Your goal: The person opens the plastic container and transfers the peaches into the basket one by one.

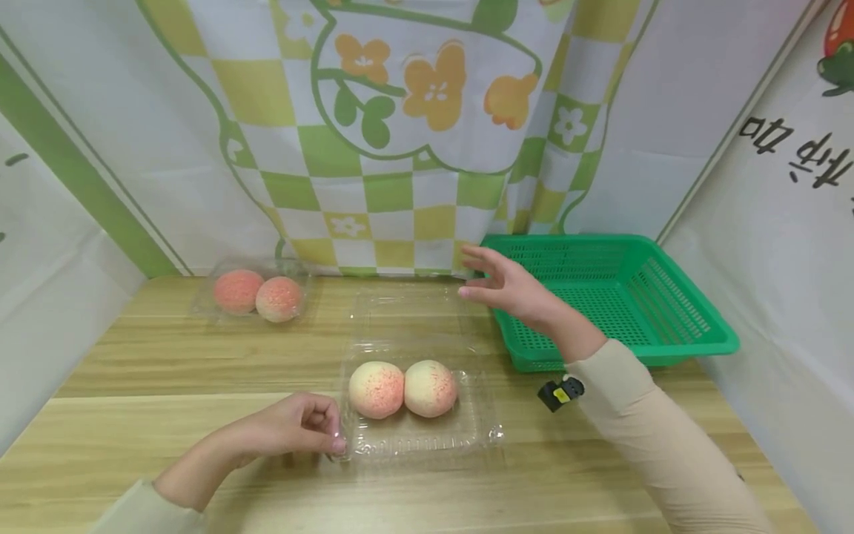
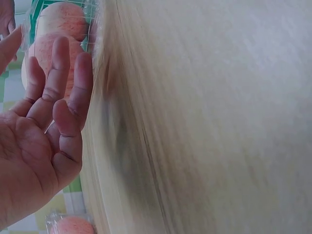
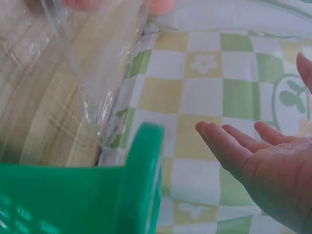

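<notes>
A clear plastic clamshell box (image 1: 427, 443) lies with its lid (image 1: 410, 315) folded back, holding two pale, pink-speckled peaches (image 1: 376, 389) side by side. At the box's near left corner is my left hand (image 1: 287, 428), its thumb touching the rim. In the left wrist view the left hand's fingers (image 2: 61, 73) are loosely bent and apart from the thumb, in front of the peaches (image 2: 63, 22). My right hand (image 1: 510, 289) is raised between the lid and the green basket (image 1: 694, 348). Its fingers (image 3: 226, 144) are spread and hold nothing.
Another clear box (image 1: 303, 293) with two pinker peaches (image 1: 238, 290) stands at the back left of the wooden table (image 1: 167, 371). A small black device (image 1: 560, 393) is at the right sleeve. A checkered cloth (image 1: 387, 193) hangs along the back edge.
</notes>
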`<state>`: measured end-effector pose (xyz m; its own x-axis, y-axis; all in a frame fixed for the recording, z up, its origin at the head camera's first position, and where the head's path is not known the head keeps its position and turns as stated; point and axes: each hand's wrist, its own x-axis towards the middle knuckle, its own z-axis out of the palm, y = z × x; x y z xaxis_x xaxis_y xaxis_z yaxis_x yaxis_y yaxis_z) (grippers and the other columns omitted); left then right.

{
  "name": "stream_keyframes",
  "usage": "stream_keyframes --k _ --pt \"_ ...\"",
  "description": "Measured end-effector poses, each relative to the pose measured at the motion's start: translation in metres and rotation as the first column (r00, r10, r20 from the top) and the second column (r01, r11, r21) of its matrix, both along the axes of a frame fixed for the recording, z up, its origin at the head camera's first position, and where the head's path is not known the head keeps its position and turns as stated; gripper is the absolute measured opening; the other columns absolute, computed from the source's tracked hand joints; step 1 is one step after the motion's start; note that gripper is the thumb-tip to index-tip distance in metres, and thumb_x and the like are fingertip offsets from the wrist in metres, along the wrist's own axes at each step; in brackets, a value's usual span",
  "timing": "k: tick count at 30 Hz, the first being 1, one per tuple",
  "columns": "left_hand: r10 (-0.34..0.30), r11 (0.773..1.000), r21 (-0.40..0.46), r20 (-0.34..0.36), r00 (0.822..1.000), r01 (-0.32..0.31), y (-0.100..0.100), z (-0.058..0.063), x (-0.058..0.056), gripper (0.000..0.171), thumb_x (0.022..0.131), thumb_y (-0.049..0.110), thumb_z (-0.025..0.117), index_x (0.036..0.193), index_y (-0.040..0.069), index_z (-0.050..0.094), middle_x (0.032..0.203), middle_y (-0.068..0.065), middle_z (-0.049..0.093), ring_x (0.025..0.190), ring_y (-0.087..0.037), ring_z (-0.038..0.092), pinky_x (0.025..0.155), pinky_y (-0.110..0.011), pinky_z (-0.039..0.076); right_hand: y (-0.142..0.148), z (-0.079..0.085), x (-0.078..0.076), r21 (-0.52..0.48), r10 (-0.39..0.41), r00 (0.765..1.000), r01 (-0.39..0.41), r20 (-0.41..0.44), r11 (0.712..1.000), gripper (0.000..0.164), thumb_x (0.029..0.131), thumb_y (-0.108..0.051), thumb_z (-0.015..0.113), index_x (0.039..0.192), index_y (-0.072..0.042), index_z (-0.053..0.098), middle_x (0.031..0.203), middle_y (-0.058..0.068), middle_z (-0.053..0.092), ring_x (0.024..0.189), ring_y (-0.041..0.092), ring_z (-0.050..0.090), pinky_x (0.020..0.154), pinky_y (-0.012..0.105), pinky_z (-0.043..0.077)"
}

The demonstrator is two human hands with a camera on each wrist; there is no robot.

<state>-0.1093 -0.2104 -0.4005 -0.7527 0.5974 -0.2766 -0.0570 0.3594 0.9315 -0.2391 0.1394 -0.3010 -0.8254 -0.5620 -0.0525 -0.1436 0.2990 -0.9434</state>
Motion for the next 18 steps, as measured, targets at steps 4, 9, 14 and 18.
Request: stream_keyframes --k 4,9,14,18 --pt "-0.004 1.000 0.019 0.006 1.000 0.004 -0.001 -0.001 -0.003 0.025 0.090 0.018 0.072 0.097 0.004 0.052 0.083 0.003 0.066 0.073 -0.008 0.055 0.064 -0.022 0.043 0.002 -0.002 0.014 -0.044 0.021 0.998 -0.024 -0.053 0.999 0.074 0.096 -0.012 0.064 0.158 -0.018 0.022 0.162 0.011 0.028 0.144 0.037 0.036 0.113 0.059 0.033" --pt "-0.014 0.998 0.058 0.010 1.000 0.013 -0.002 -0.001 -0.007 0.030 0.090 0.014 0.072 0.104 0.003 0.048 0.086 0.004 0.068 0.076 -0.009 0.060 0.064 -0.021 0.044 0.003 -0.009 0.030 -0.075 0.043 0.994 -0.051 -0.103 0.996 0.076 0.094 -0.012 0.068 0.157 -0.017 0.026 0.161 0.009 0.031 0.144 0.037 0.036 0.111 0.058 0.037" --pt "-0.021 0.997 0.076 0.000 1.000 0.021 -0.004 -0.002 -0.014 0.034 0.089 0.008 0.071 0.109 0.000 0.044 0.088 0.004 0.068 0.079 -0.013 0.064 0.068 -0.024 0.050 0.002 -0.018 0.044 -0.089 0.064 0.987 -0.077 -0.144 0.993 0.076 0.092 -0.007 0.069 0.156 -0.015 0.028 0.160 0.012 0.032 0.142 0.041 0.038 0.108 0.057 0.041" --pt "-0.026 0.997 0.067 -0.009 1.000 0.027 -0.006 -0.001 -0.021 0.040 0.088 0.010 0.072 0.112 -0.001 0.042 0.089 0.000 0.068 0.079 -0.016 0.065 0.070 -0.027 0.051 -0.001 -0.026 0.052 -0.082 0.078 0.985 -0.091 -0.154 0.992 0.077 0.091 -0.005 0.069 0.155 -0.013 0.028 0.160 0.015 0.032 0.142 0.043 0.038 0.110 0.061 0.037"
